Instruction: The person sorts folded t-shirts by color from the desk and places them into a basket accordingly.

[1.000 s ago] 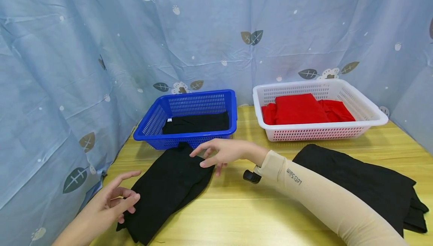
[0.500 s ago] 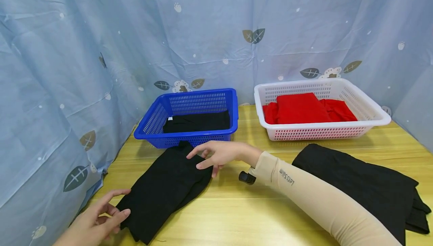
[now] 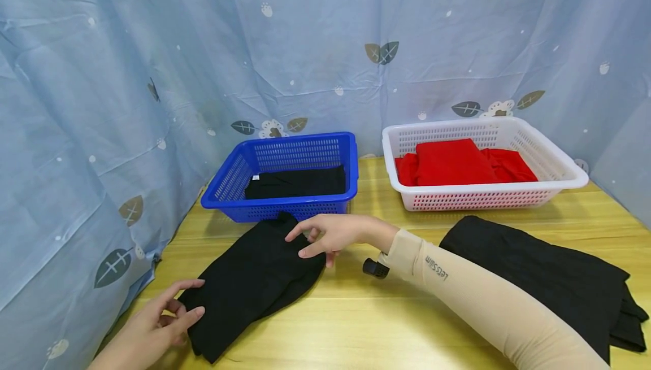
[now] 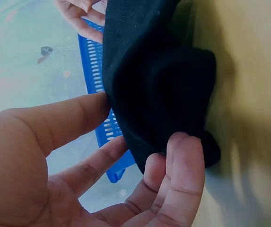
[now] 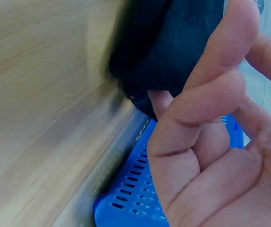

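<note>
A folded black garment [image 3: 249,268] lies slantwise on the table in front of the blue basket. My left hand [image 3: 163,316] holds its near-left end, thumb on the upper face and other fingers at the underside. In the left wrist view, the cloth edge [image 4: 163,94] runs between the thumb and the fingers, with a shadow below it on the wood. At the far-right end my right hand [image 3: 328,237] grips the garment. From the right wrist, a fingertip [image 5: 161,101] shows under the dark cloth [image 5: 173,47]; the thumb side is partly hidden.
The blue basket [image 3: 277,207] behind holds a folded black cloth with a white tag. A white basket [image 3: 483,195] at back right contains folded red cloth [image 3: 452,164]. Another black garment [image 3: 539,274] lies right, partly behind the sleeved right arm. A patterned curtain [image 3: 315,48] surrounds the table.
My left hand has come down to the garment's near-left end, then moved slightly right with it. The garment has shifted a little right and away, its near end rising; my right hand stays nearly in place.
</note>
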Demonstrator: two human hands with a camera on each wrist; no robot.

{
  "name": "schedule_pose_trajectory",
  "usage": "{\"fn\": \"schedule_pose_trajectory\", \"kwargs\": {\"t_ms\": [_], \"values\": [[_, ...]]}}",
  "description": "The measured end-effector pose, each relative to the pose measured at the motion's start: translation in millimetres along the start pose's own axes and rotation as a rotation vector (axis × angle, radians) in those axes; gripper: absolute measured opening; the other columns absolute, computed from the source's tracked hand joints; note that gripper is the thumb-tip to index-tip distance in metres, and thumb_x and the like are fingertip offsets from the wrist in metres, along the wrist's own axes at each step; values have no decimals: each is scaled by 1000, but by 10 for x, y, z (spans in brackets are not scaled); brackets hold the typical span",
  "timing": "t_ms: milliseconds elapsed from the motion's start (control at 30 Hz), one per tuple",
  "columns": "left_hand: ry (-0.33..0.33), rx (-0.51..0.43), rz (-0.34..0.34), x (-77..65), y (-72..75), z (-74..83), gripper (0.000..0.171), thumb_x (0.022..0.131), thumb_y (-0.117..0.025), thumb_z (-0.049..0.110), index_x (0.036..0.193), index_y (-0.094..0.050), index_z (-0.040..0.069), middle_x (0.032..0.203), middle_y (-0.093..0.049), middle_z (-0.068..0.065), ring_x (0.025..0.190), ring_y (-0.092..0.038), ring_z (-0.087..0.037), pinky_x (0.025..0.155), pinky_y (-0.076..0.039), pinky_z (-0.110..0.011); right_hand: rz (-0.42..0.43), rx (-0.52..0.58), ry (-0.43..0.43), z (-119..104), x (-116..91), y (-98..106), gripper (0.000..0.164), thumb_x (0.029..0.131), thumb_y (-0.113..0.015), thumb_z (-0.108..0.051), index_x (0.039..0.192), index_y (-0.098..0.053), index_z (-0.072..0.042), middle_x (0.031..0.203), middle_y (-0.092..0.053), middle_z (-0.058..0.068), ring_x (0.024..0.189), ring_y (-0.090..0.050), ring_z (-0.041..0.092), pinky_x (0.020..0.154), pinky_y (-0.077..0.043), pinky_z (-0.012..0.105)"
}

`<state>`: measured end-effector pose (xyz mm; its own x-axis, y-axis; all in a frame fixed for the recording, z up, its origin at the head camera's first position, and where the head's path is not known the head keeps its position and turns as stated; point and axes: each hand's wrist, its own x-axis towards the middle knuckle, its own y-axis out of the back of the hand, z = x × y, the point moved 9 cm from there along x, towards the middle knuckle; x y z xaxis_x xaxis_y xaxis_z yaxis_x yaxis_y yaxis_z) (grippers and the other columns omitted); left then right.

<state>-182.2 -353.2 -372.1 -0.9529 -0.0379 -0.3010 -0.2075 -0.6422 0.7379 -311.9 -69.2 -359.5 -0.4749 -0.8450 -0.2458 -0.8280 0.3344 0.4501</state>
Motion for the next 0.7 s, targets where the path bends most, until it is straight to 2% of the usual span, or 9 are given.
{"fn": "schedule_pose_trajectory", "kwargs": {"t_ms": [100,167,300,400,500,600,700], "values": [[-40,5,-1,44,28,44,60,109,-65,28,159,-40,6,87,-58,-4,70,-61,-17,66,-53,-28,-13,1,3,4,-42,-4,50,106,-69,-24,155,-56,-21,86,-54,4,66,-77,27,69,-62,33],[-53,15,1,82,46,61,58,109,-64,27,158,-41,5,87,-57,-4,71,-60,-17,67,-53,-27,-23,-2,3,15,-72,-12,50,106,-69,-25,155,-56,-20,80,-53,5,65,-76,26,68,-62,33],[-77,46,25,163,84,91,55,110,-64,30,156,-46,7,96,-57,-5,81,-59,-14,71,-53,-27,-30,5,-11,43,-151,-29,51,106,-69,-26,155,-55,-20,92,-64,14,64,-74,24,72,-64,35],[-104,79,59,220,114,131,54,109,-66,31,154,-50,8,102,-59,-5,88,-58,-12,72,-52,-25,-30,17,-34,61,-219,-40,52,106,-70,-27,156,-54,-22,111,-66,13,65,-75,25,73,-64,33],[-129,80,72,273,130,180,54,108,-67,32,153,-51,8,107,-62,-7,92,-62,-15,72,-52,-26,-30,21,-51,73,-286,-54,52,106,-71,-29,155,-55,-25,122,-65,10,66,-77,26,75,-64,32],[-152,58,75,315,140,231,53,108,-68,32,153,-52,9,116,-65,-11,100,-68,-21,74,-54,-28,-36,14,-59,80,-353,-75,51,106,-71,-30,154,-56,-27,123,-66,8,68,-78,26,76,-63,33],[-176,27,87,339,146,274,52,108,-68,31,153,-53,10,129,-66,-20,110,-73,-33,79,-59,-34,-55,23,-63,88,-418,-99,50,106,-70,-31,153,-56,-28,122,-68,7,69,-78,26,76,-63,33]]}}
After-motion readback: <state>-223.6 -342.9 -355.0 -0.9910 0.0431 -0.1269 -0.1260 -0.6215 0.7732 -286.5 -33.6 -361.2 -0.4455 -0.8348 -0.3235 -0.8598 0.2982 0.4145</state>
